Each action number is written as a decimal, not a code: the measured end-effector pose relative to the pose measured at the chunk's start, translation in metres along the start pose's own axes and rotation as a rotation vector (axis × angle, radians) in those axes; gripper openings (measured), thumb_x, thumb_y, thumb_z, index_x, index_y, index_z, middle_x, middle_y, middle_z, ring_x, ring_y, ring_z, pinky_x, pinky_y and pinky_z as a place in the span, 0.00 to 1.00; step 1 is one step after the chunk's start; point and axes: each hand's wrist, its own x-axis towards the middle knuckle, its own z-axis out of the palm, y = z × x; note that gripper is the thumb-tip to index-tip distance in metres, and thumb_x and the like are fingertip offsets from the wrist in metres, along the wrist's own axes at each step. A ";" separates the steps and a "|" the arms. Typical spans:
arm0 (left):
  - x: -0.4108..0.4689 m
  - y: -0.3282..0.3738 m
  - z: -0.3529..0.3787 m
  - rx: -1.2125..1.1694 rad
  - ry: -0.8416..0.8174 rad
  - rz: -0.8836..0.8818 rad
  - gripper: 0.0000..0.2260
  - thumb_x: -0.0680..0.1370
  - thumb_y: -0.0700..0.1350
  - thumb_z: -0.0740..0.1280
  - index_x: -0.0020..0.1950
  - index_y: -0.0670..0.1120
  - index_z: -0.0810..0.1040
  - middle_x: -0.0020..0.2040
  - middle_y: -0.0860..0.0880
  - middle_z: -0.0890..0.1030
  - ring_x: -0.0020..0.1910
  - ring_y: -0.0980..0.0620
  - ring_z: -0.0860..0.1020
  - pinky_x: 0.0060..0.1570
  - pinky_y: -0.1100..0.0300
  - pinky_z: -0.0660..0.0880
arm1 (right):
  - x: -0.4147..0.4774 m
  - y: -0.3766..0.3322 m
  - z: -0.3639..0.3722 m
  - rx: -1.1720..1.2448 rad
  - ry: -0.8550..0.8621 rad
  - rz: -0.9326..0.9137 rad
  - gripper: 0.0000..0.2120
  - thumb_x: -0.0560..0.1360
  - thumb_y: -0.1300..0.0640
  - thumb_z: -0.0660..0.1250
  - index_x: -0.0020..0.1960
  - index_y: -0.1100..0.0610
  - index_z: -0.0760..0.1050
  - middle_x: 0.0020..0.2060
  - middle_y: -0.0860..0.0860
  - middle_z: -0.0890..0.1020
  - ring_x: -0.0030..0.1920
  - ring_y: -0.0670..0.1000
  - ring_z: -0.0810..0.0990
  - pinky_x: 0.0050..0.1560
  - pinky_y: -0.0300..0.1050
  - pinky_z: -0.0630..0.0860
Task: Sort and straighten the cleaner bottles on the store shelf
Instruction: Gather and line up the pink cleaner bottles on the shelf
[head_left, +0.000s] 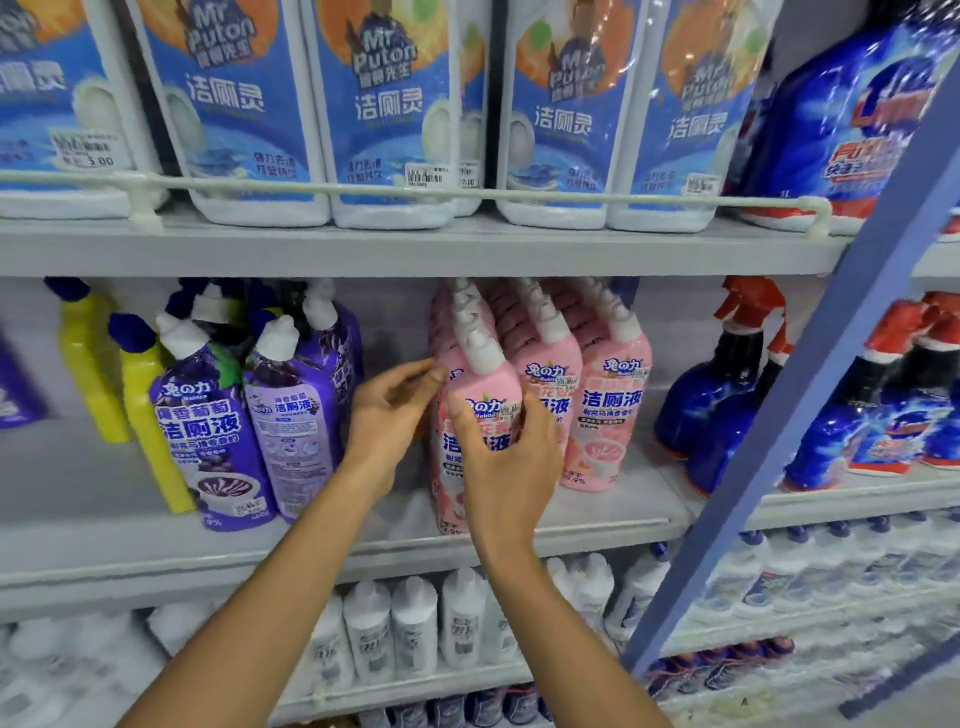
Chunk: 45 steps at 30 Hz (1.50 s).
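Right at the middle shelf's (156, 561) front edge stands a pink bottle (483, 397) — right hand (511, 467) wrapped around its body, left hand's (387, 415) loosely bent fingertips touching its shoulder. Purple bottles (208, 415) crowd its left, more pink bottles (608, 410) its right and rear.

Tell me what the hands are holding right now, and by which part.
The right hand grips the front pink bottle around its labelled body; the left hand only touches that bottle's left side near the shoulder.
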 end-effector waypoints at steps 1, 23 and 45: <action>0.000 0.000 0.001 0.007 0.015 0.005 0.10 0.77 0.50 0.76 0.57 0.50 0.87 0.51 0.48 0.88 0.54 0.46 0.85 0.62 0.41 0.80 | 0.001 0.001 -0.001 0.007 -0.018 -0.001 0.36 0.71 0.33 0.73 0.70 0.54 0.74 0.60 0.47 0.81 0.61 0.46 0.75 0.56 0.32 0.64; -0.005 0.057 0.051 0.091 0.183 0.326 0.10 0.81 0.38 0.68 0.48 0.53 0.84 0.41 0.60 0.87 0.42 0.62 0.83 0.49 0.63 0.79 | 0.178 0.052 -0.109 0.068 -0.362 -0.057 0.20 0.78 0.47 0.73 0.66 0.56 0.80 0.55 0.48 0.85 0.55 0.48 0.83 0.60 0.49 0.81; 0.013 0.053 0.030 0.155 -0.060 0.182 0.09 0.79 0.36 0.71 0.50 0.51 0.83 0.44 0.54 0.86 0.44 0.57 0.82 0.44 0.68 0.79 | 0.191 0.063 -0.104 0.199 -0.451 -0.067 0.23 0.74 0.52 0.78 0.66 0.59 0.82 0.55 0.51 0.87 0.53 0.45 0.87 0.52 0.38 0.83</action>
